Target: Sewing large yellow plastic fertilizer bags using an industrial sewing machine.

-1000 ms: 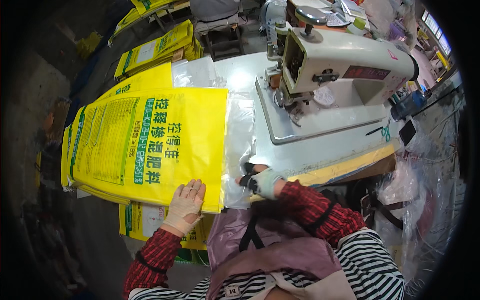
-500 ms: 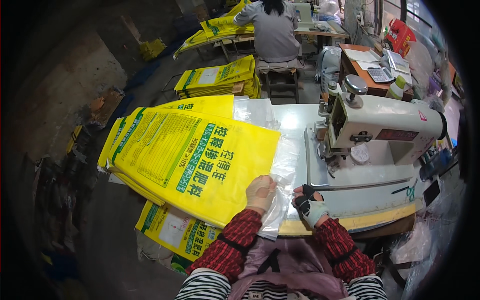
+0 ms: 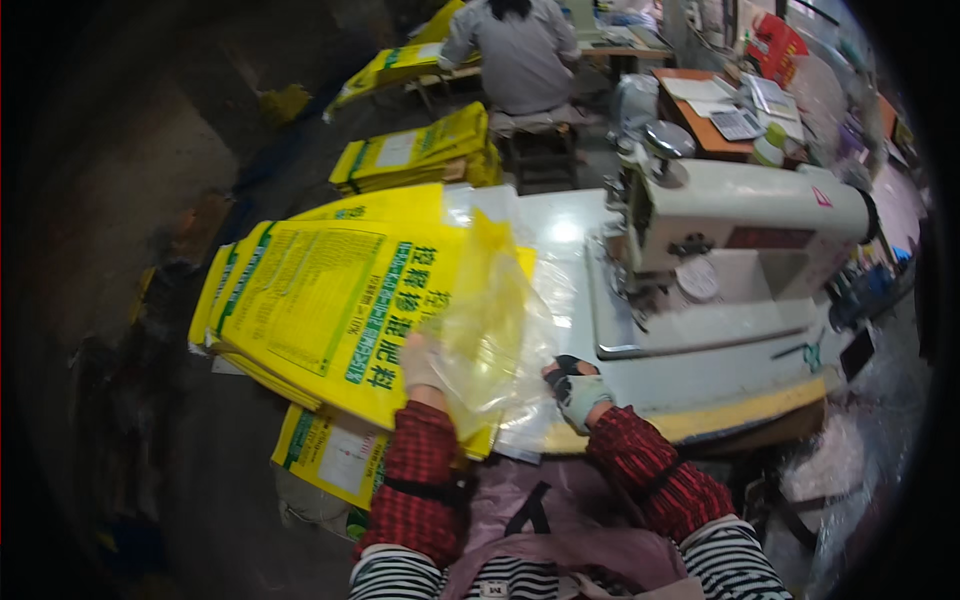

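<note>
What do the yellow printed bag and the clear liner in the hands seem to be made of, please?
The yellow printed bag looks like woven plastic sacking with a slightly glossy face: it lies flat and stiff, and catches light. The clear liner seems to be thin plastic film: see-through, crinkled and shiny. The left hand lifts it beside the right hand.

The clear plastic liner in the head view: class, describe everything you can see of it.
The clear plastic liner is a thin, see-through, crinkled film, tinted by the yellow sack beneath. It billows up over the sack's near end. The left hand shows through it, lifting it; the gloved right hand touches its right edge.
</note>
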Motion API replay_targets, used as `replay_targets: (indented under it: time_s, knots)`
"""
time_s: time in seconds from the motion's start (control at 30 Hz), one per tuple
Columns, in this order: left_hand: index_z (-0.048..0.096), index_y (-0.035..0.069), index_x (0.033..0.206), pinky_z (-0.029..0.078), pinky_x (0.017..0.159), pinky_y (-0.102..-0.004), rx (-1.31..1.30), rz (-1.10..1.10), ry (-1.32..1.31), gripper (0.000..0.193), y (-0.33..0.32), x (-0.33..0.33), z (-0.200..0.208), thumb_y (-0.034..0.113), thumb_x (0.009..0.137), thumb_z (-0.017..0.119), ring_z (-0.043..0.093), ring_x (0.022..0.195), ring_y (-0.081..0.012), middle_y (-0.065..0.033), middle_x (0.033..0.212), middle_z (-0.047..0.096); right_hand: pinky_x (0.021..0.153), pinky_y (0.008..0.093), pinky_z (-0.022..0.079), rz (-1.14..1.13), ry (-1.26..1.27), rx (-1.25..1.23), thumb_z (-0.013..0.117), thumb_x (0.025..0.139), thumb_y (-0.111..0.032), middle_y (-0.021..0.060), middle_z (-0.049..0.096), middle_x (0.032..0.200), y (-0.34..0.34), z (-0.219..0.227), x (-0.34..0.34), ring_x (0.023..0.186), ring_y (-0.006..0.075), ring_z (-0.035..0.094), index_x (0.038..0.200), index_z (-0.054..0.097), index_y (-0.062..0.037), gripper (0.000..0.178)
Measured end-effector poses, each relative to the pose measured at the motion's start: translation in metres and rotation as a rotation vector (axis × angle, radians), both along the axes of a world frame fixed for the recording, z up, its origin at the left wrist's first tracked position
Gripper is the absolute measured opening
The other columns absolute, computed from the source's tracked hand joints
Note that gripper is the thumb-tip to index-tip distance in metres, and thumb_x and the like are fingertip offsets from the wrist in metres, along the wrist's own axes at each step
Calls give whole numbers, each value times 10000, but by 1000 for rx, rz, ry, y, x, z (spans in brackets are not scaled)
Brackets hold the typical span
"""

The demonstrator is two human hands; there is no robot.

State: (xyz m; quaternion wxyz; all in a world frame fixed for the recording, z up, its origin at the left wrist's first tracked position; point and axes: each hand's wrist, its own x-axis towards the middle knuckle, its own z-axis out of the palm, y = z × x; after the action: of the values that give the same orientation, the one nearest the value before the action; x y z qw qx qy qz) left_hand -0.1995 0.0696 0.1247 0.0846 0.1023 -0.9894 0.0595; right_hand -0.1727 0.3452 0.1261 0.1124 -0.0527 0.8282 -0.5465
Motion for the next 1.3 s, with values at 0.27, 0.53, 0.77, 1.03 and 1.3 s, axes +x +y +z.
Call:
replay_targets:
  time_s: [0.27,0.53,0.77,1.03,1.3]
  knots:
    - [570,24,913,455,572,-378,1026,-98,373,185,51,74,88,172,950,465,609,667,-302,-145,768,611,773,380,476,-88,750,-150,614,738,-75,140,635,916,-17,68,39,874,309,608,921,634,-67,184]
    - [549,8,909,453,583,-382,606,-298,7,112,72,186,147,104,923,492,588,659,-350,-179,731,575,866,432,466,234,783,307,422,907,-385,161,643,1053,-50,5,33,974,318,611,1103,606,-97,395]
    - [562,19,919,459,597,-364,441,-164,284,93,26,226,158,79,914,491,588,640,-324,-165,720,574,770,404,487,-193,341,-20,642,821,-200,147,643,960,13,42,-19,867,303,620,1070,591,-57,292]
    - [561,12,909,445,571,-338,581,-117,363,107,39,233,168,96,923,495,572,602,-268,-141,705,568,872,440,430,-288,1166,257,763,663,-187,133,567,1114,30,96,-27,1023,322,528,1118,635,-104,480]
    - [561,18,901,454,575,-344,495,-92,439,89,38,249,153,90,901,509,589,615,-283,-146,697,568,783,393,501,475,710,121,579,821,-133,134,666,975,-37,31,14,892,318,639,1034,651,-113,226]
